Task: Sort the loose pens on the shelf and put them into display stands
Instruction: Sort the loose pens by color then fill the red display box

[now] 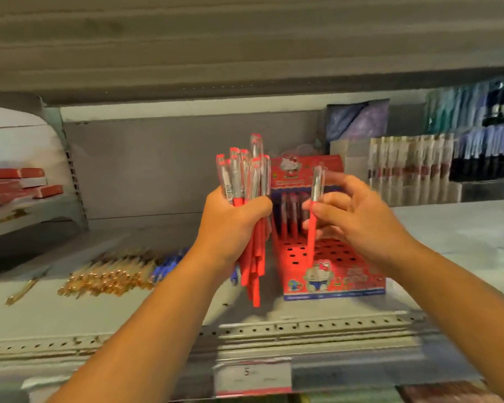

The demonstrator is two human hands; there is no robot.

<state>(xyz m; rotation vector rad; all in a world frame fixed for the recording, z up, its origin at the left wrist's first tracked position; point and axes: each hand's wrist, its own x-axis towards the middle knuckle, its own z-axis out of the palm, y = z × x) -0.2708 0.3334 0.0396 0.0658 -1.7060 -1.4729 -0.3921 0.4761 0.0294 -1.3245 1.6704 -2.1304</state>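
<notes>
My left hand (233, 222) grips a bundle of several red pens (252, 269) with clear caps, held upright just left of the display stand. My right hand (352, 219) pinches a single red pen (312, 228), upright, its lower tip down at the holes in the stand. The red display stand (332, 274) has a cartoon cat print and a perforated top. A few red pens (288, 213) stand in its back rows against the header card. On the shelf to the left lie a pile of gold pens (111, 274) and some blue pens (166, 266).
One stray gold pen (21, 292) lies at far left. Red boxes (15, 184) are stacked on the neighbouring shelf section at left. Racks of packaged pens (419, 167) fill the back right. The shelf's perforated front rail (303, 327) carries a price label (253, 376).
</notes>
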